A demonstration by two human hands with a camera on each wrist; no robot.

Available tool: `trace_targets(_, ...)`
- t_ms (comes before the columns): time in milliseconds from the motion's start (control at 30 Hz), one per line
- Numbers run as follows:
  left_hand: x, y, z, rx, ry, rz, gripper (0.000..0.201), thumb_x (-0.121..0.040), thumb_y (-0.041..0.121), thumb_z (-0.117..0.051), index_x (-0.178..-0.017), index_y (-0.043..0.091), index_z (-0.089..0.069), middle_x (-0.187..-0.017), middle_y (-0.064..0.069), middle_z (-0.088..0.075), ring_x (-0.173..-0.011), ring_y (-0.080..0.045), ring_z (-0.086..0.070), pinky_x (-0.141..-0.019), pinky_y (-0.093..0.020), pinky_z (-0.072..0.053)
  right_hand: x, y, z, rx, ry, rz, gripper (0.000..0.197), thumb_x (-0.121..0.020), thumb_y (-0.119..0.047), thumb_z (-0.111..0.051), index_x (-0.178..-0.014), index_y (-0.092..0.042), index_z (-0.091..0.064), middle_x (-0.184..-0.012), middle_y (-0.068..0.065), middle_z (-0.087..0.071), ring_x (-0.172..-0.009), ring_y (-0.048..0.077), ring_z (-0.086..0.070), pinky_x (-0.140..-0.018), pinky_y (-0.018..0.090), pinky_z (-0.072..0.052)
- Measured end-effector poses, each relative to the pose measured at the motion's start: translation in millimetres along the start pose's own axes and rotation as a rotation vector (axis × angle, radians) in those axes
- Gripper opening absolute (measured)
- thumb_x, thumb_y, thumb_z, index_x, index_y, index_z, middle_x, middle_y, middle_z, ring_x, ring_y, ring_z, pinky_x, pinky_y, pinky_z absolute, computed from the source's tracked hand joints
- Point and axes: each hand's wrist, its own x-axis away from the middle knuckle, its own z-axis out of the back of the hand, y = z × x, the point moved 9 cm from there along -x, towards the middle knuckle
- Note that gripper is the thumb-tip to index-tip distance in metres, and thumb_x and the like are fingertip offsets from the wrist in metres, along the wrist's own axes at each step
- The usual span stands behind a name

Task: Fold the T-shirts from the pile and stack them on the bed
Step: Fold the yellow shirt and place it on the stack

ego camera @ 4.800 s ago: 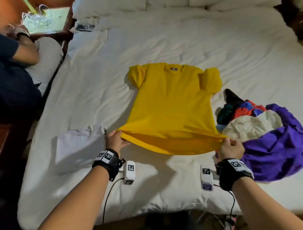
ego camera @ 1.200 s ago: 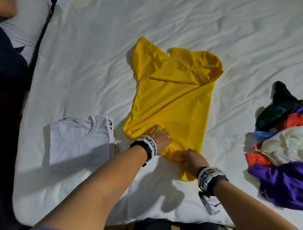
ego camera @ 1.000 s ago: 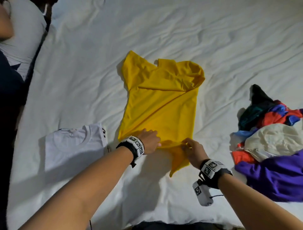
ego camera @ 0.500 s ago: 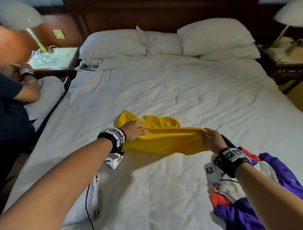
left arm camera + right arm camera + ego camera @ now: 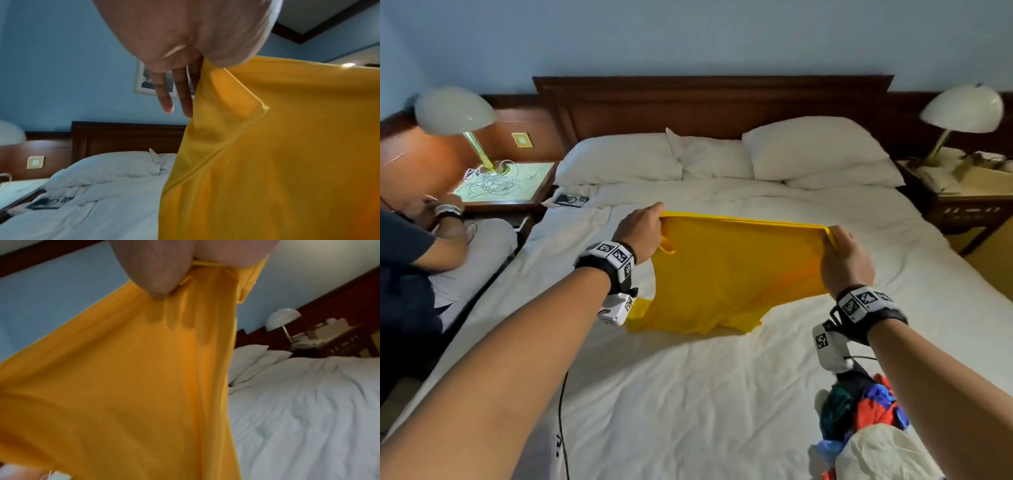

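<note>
A yellow T-shirt [image 5: 726, 270] hangs in the air above the white bed [image 5: 688, 394], stretched between both hands. My left hand [image 5: 645, 228] pinches its left top corner; in the left wrist view two fingers [image 5: 174, 91] stick out beside the yellow T-shirt [image 5: 277, 146]. My right hand [image 5: 842, 253] grips the right top corner; in the right wrist view the thumb presses the yellow T-shirt [image 5: 133, 386], with the fingers behind the cloth. The shirt's lower end trails on the bed. A pile of T-shirts [image 5: 869, 425], mixed colours, lies at the bottom right.
Several white pillows [image 5: 722, 157] lean against a dark wooden headboard [image 5: 709, 102]. A lamp [image 5: 453, 113] stands on the left nightstand [image 5: 506, 185], another lamp [image 5: 962, 109] on the right. A second person [image 5: 410, 260] sits at the left beside the bed.
Both hands have lifted the yellow T-shirt off the bed and now hold it higher and farther from me, stretched wide. My view has tilted up towards the headboard.
</note>
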Motion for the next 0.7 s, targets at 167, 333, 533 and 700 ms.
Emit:
trace_targets(167, 103, 7, -36, -0.214, 0.0, -0.422, 0.034, -0.078, -0.01, -0.058, -0.106, 0.008, -0.061, -0.084, -0.014, -0.064, -0.072, -0.035, -0.062, -0.059, -0.04, -0.05, 84, 10, -7, 0.129, -0.006, 0.331, 0.008, -0.099, -0.023, -0.058, -0.102, -0.017, -0.062, -0.093, 0.008, -0.054, -0.072, 0.036, -0.057, -0.057, 0.033, -0.038)
trace_targets(333, 241, -2, -105, -0.376, -0.11, -0.713, 0.038, -0.076, 0.003, -0.037, -0.102, 0.013, -0.064, -0.079, -0.007, -0.06, -0.067, -0.029, -0.059, -0.055, -0.035, -0.049, 208, 58, -55, 0.287, -0.307, 0.59, 0.021, -0.082, -0.018, -0.078, -0.094, -0.018, -0.06, -0.088, 0.008, -0.055, -0.073, 0.033, -0.06, -0.043, 0.032, -0.041)
trace_targets(533, 380, -21, -206, -0.473, -0.417, -0.741, 0.029, -0.075, 0.006, -0.04, -0.093, 0.017, -0.059, -0.074, -0.004, -0.059, -0.063, -0.027, -0.06, -0.048, -0.034, -0.048, 360, 123, -117, 0.347, -0.621, 0.811, 0.033, -0.081, -0.019, -0.077, -0.094, -0.022, -0.048, -0.082, 0.008, -0.052, -0.067, 0.031, -0.054, -0.042, 0.036, -0.042)
trace_targets(700, 487, -28, -283, -0.588, -0.632, -0.805, 0.022, -0.073, 0.01, -0.064, -0.093, 0.018, -0.066, -0.078, -0.005, -0.064, -0.07, -0.027, -0.06, -0.054, -0.037, -0.047, 453, 180, -159, 0.502, -0.836, 0.854, 0.019, -0.083, -0.026, -0.049, -0.089, -0.023, -0.066, -0.082, 0.006, -0.054, -0.071, 0.03, -0.053, -0.056, 0.039, -0.044)
